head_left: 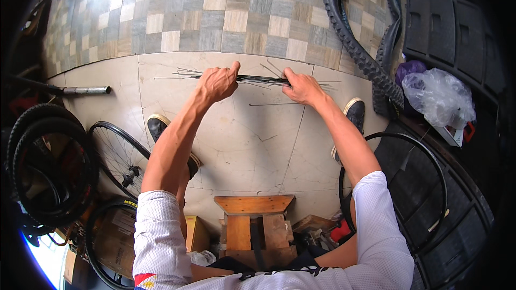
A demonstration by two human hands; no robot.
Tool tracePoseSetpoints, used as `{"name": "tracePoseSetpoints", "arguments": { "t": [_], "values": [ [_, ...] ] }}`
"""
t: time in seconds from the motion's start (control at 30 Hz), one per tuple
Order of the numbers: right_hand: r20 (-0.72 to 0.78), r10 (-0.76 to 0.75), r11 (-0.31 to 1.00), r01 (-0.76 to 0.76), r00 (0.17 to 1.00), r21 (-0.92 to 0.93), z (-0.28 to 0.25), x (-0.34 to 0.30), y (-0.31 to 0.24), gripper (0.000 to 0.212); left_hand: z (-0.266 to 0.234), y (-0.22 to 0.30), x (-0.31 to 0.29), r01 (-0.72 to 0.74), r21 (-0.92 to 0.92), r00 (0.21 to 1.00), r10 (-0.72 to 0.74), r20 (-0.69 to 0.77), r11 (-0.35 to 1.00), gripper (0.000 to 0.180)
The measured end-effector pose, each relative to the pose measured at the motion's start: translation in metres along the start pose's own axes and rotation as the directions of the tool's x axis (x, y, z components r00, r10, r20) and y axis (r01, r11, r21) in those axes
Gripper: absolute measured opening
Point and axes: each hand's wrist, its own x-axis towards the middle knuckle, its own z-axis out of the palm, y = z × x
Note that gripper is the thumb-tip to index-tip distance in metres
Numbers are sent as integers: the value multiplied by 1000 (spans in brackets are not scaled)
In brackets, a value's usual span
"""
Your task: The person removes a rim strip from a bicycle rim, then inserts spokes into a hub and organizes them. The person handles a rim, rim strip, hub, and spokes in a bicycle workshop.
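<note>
A bundle of thin dark bicycle spokes stretches crosswise between my two hands, low over the pale floor tiles. My left hand is closed around its left part, the thumb pointing away from me, with spoke ends fanning out past the hand. Near the other end, my right hand grips the bundle between thumb and fingers. A few spokes splay at an angle beside the right hand, and some tips show beyond it. One loose spoke lies on the floor just nearer to me than the bundle.
A wooden stool stands between my legs. To the left are a spoked wheel, stacked tires and a metal tube. Knobby tires, a clear plastic bag and a bare black rim are at right.
</note>
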Motion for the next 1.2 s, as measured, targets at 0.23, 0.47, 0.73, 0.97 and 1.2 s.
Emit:
{"name": "tracePoseSetpoints", "arguments": {
  "t": [0.23,0.47,0.73,0.97,1.2],
  "values": [
    [53,-105,993,107,993,-40,-12,-44,-3,32,1,31,-23,-82,-29,995,84,57,996,39],
    [8,-26,982,27,1000,-184,48,-65,-8,31,71,35,-36,52,46,940,-33,-340,998,40],
    [-150,-145,963,105,978,-250,76,-61,4,30,78,24,-22,27,108,956,6,-292,994,33],
    [-56,-136,967,120,989,-224,24,-56,-16,22,57,25,-33,-151,97,945,172,-278,984,13],
    [62,-137,865,150,989,-479,-78,-79,-82,20,3,55,-67,-48,-329,996,20,-87,943,40]
  ]
}}
